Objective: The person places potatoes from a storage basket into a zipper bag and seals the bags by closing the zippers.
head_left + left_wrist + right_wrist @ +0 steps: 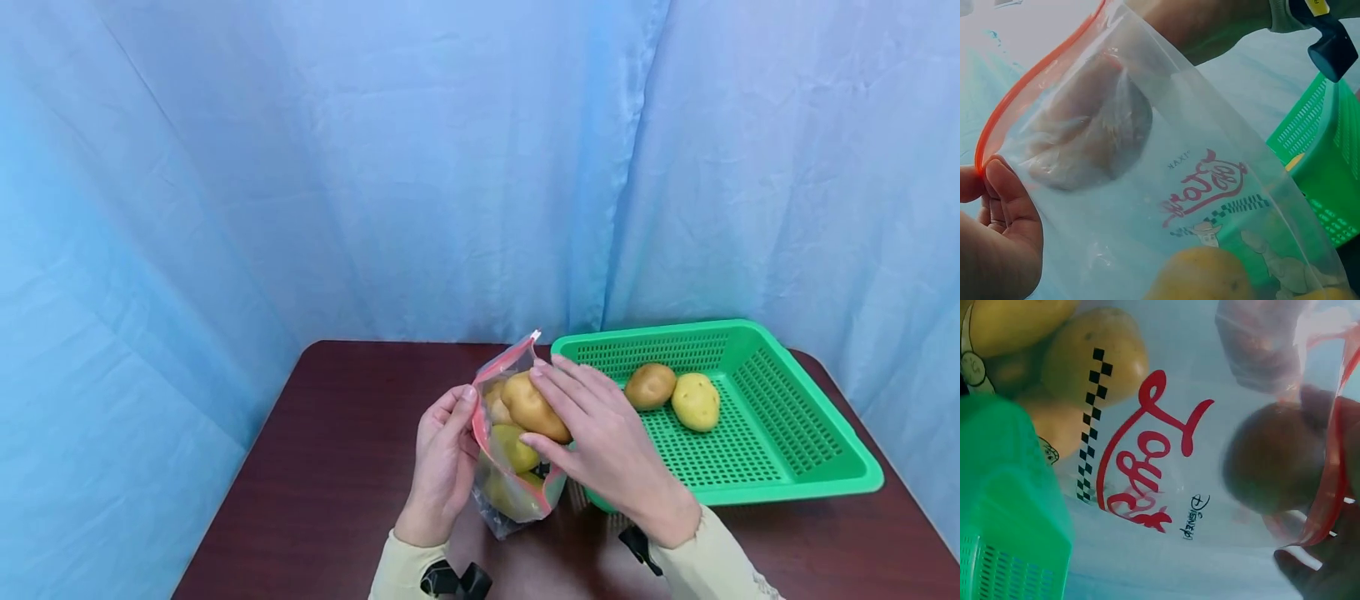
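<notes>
A clear zip bag [480, 429] with a red edge and printed red lettering stands over the table, its mouth spread. My left hand [442, 458] pinches the bag's red edge between thumb and fingers, plain in the left wrist view. My right hand [609, 446] grips a light-brown potato [534, 408] at the mouth; through the film, the right wrist view shows this potato [1275, 459] inside the rim. Several yellowish potatoes [1200, 275] lie lower down in the bag. The right hand's back hides part of the held potato in the head view.
A green slotted plastic basket [862, 477] sits on the right of the dark wooden table [330, 450]. Inside it are a brown potato [650, 387] and a yellow potato [695, 402], side by side. Blue curtains [420, 167] hang behind and beside the table.
</notes>
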The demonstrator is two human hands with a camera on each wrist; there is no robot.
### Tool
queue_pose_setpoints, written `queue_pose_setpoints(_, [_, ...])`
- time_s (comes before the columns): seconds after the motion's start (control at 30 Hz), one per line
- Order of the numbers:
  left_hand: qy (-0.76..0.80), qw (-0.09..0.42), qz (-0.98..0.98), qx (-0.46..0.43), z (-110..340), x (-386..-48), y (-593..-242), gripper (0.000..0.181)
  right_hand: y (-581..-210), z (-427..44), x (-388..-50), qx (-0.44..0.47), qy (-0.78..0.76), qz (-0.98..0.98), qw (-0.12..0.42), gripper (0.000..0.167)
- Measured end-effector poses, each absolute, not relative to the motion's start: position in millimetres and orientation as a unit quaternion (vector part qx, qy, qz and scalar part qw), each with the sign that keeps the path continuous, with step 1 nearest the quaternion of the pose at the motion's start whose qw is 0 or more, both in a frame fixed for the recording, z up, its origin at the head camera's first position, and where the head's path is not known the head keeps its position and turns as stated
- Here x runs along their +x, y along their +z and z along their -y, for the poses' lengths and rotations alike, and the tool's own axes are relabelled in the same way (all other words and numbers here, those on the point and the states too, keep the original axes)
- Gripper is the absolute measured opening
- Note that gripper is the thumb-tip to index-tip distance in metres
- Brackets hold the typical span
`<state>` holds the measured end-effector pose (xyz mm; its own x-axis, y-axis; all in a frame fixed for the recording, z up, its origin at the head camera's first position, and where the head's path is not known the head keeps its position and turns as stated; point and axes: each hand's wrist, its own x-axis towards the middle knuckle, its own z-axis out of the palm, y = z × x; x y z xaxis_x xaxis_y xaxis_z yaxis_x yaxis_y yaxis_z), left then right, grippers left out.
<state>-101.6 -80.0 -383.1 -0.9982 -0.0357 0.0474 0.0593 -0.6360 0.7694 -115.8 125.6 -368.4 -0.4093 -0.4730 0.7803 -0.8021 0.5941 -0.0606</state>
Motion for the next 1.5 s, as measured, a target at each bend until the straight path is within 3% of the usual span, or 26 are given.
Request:
queue_pose_setpoints(0.13, [-0.904, 0.029, 0.425, -0.025, 79.9, -103.1, -382.0, 0.011, -369.8, -132.6, -116.4, 0.361, 0.235, 0.833, 0.348, 0.074])
queue_pose_setpoints(0.27, [-0.907, 0.035, 0.419, -0.027, 81.8, -102.7, -381.9, 0.015, -370.4, -149.5, -105.3, 0.263, 0.281, 0.878, 0.286, 0.067])
queue_pose_setpoints(0.33, [-0.906, 0.042, 0.420, -0.029, 83.6, -103.6, -381.6, 0.016, -368.0, -157.5, -100.7, 0.217, 0.284, 0.900, 0.248, 0.049])
queue_pose_setpoints(0.4, [-0.904, 0.048, 0.424, -0.033, 85.1, -106.2, -380.6, 0.016, -364.6, -162.9, -100.0, 0.199, 0.276, 0.913, 0.225, 0.019])
queue_pose_setpoints(0.43, [-0.902, 0.050, 0.427, -0.036, 85.6, -108.1, -379.9, 0.015, -362.6, -163.8, -101.1, 0.197, 0.272, 0.916, 0.220, 0.015])
queue_pose_setpoints(0.53, [-0.892, 0.051, 0.448, -0.039, 86.0, -115.4, -377.8, 0.011, -356.7, -159.1, -111.6, 0.213, 0.267, 0.910, 0.233, 0.043])
queue_pose_setpoints(0.63, [-0.877, 0.037, 0.478, -0.037, 84.9, -121.7, -378.2, 0.010, -350.6, -144.2, -126.7, 0.225, 0.280, 0.899, 0.251, 0.049])
queue_pose_setpoints(0.8, [-0.865, 0.021, 0.500, -0.035, 82.7, -124.9, -378.3, 0.010, -340.6, -117.1, -143.0, 0.240, 0.327, 0.881, 0.245, 0.046])
queue_pose_setpoints(0.97, [-0.893, 0.069, 0.444, -0.016, 87.8, -128.9, -371.2, 0.011, -337.9, -117.7, -145.8, 0.232, 0.378, 0.856, 0.266, 0.033])
queue_pose_setpoints(1.07, [-0.902, 0.091, 0.423, -0.009, 94.0, -129.6, -369.8, 0.014, -341.0, -130.6, -144.8, 0.200, 0.399, 0.859, 0.251, 0.031])
queue_pose_setpoints(1.3, [-0.879, 0.032, 0.475, -0.031, 99.2, -117.9, -377.6, 0.016, -359.1, -143.5, -137.1, 0.189, 0.418, 0.876, 0.150, 0.031])
queue_pose_setpoints(1.5, [-0.883, 0.042, 0.466, -0.029, 101.1, -111.4, -379.6, 0.011, -364.9, -140.3, -125.7, 0.188, 0.431, 0.865, 0.176, 0.024])
